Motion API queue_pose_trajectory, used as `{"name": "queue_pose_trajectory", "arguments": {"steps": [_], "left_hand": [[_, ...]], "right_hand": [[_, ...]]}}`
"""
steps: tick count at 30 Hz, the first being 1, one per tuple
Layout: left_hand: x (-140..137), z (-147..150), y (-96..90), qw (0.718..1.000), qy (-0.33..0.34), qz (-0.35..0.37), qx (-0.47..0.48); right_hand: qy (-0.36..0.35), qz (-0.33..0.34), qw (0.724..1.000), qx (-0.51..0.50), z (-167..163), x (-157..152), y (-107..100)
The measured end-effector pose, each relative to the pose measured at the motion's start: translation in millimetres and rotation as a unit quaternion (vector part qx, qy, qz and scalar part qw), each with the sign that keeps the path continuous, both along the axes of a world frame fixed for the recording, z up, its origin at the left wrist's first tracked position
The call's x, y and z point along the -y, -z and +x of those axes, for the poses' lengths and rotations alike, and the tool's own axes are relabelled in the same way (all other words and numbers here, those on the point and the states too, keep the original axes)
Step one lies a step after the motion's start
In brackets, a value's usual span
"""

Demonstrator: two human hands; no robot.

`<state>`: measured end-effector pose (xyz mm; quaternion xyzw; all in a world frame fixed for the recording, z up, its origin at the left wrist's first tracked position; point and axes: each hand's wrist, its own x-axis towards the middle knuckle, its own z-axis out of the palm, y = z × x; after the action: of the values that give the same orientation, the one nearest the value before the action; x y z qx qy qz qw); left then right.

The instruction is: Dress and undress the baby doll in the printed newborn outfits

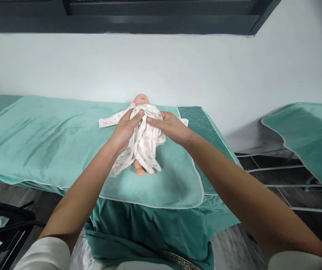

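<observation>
Gripping, left hand (125, 129), right hand (175, 126): white patterned cloth garment (145, 138), frame centre
Pink plastic doll (141, 99): draped
Garment: bunched, apparently unarranged

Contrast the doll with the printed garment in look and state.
The garment is white with a small print; the doll is plain peach where it shows. The garment is bunched in folds by the left hand and right hand; the doll lies stretched out, mostly covered. Both are over the light green blanket.

Open rm over cover (51, 138) on L, wall (178, 67) blocks bhd doll (140, 99)
</observation>
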<state>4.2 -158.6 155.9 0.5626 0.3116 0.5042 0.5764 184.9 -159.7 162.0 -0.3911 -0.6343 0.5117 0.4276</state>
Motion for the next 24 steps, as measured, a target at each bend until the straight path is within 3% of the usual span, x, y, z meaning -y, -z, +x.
{"name": "queue_pose_trajectory", "arguments": {"steps": [3, 6, 8, 11, 14, 17, 20, 24], "left_hand": [[4, -3, 5.5, 0.994, 0.095, -0.038, -0.029], [6, -10, 10.4, 0.98, 0.166, -0.074, -0.074], [4, -13, 12.6, 0.987, 0.134, -0.075, -0.051], [0, -12, 15.2, 0.996, 0.068, -0.062, 0.003], [-2, -7, 20.3, 0.996, 0.057, -0.071, 0.022], [-1, -5, 28.1, 0.992, 0.059, -0.103, 0.032], [1, -9, 33.8, 0.983, 0.114, -0.14, 0.004], [5, -15, 37.0, 0.968, 0.176, -0.179, -0.031]], "right_hand": [[0.091, 0.023, 0.99, -0.104, -5, -6, 5], [0.102, 0.007, 0.985, -0.137, -4, -7, 7], [0.074, -0.021, 0.991, -0.113, 0, -3, 9], [-0.028, -0.076, 0.996, -0.024, 5, 4, 14], [-0.079, -0.106, 0.991, 0.008, 3, 8, 21], [-0.011, -0.088, 0.993, -0.078, -4, 4, 25], [0.068, -0.075, 0.982, -0.157, -6, -3, 26], [0.107, -0.075, 0.978, -0.16, 3, -5, 33]]}}
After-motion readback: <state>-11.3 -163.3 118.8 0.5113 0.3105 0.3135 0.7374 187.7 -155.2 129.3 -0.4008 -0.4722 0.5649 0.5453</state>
